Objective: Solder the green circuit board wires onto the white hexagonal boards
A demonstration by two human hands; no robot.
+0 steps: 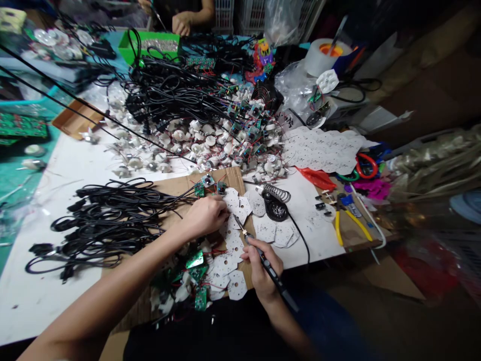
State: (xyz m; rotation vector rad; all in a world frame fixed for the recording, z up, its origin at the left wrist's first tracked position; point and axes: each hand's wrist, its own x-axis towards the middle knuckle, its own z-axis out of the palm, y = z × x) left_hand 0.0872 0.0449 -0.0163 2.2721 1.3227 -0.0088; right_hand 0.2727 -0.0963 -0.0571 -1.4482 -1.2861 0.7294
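My right hand (265,268) grips a soldering iron (277,282), its tip pointing up and left at a white circuit board (240,206). The fingers of my left hand (210,216) are closed in a pinch at that board's left edge; whatever they hold is hidden. Just above my left hand are small green boards (199,189) with red wires and black cables. More white boards (227,263) lie in an overlapping row below the iron's tip, on a cardboard sheet (225,176). Green circuit boards (194,259) with wires and white parts sit below my left wrist.
Bundled black cables (124,215) lie left of my forearm. A soldering iron stand (277,203) with a coil is right of the boards. Yellow-handled pliers (353,223) lie farther right. White wired parts (203,143) are heaped behind. Across the table are another person's hands (183,23).
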